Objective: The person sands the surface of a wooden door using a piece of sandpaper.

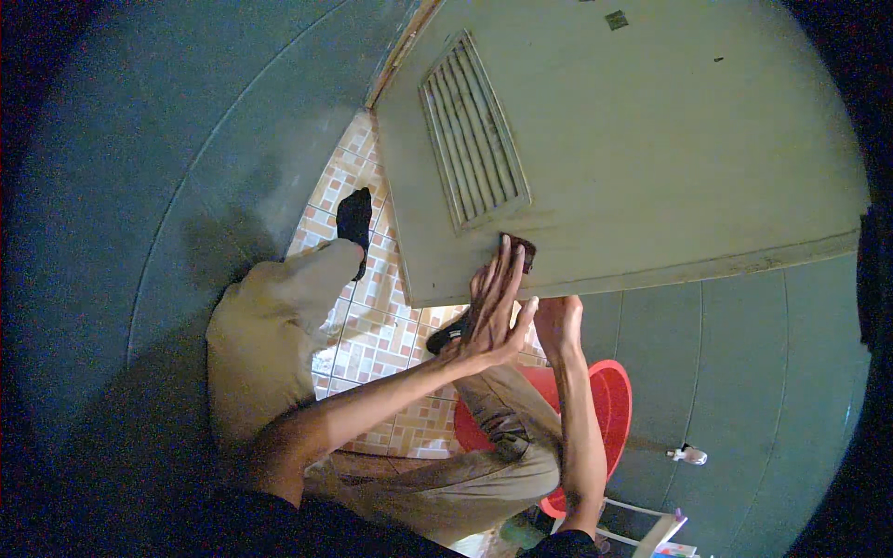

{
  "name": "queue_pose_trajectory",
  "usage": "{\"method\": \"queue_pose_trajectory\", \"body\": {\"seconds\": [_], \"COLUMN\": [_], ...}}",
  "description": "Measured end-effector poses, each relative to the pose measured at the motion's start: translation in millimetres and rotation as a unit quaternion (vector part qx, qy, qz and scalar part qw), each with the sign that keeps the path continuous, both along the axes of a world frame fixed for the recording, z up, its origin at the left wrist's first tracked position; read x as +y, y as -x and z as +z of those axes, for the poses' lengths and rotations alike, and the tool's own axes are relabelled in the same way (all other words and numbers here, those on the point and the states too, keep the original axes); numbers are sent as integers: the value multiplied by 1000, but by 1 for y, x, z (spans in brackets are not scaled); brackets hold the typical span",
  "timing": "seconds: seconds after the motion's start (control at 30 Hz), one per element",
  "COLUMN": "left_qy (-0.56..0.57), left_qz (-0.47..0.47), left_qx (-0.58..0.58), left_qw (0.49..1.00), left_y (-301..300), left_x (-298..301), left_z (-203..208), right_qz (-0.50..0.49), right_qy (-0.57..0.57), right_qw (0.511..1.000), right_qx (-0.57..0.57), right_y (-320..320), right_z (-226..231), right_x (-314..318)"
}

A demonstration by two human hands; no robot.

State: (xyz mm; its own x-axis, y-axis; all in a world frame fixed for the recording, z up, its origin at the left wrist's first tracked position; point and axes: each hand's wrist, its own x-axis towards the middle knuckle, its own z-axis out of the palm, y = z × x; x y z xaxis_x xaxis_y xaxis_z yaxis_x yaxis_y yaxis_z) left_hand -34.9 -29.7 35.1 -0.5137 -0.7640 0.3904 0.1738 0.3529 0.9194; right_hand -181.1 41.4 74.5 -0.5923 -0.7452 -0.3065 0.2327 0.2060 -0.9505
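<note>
A pale grey-green door [651,158] with dirt marks slants across the upper right. My left hand [495,312] lies along its lower part, below a louvred vent [474,130]. Under its outstretched fingers a small dark brown scrubbing pad [525,256] is pressed to the door; whether it is a sponge or a folded cloth I cannot make out. At the door's near edge [642,279] is my right hand [561,330], holding that edge with its fingers hidden behind the panel.
A red plastic tub [609,409] stands beside my right forearm. Grey-green walls [251,121] rise on both sides. The floor has patterned tiles [372,325], with my dark-shod feet on it. A white fitting [688,455] sits on the right wall, above a white rack [656,535].
</note>
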Motion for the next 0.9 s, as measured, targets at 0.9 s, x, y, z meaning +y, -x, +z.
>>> {"method": "queue_pose_trajectory", "body": {"seconds": [0.9], "left_qy": [19], "left_qz": [19], "left_qx": [-1], "left_qw": [1000], "left_y": [2], "left_x": [11], "left_z": [-9], "right_qz": [-54], "right_qy": [-43], "right_qw": [997], "right_qx": [28], "right_y": [-3], "right_z": [11], "right_x": [5]}}
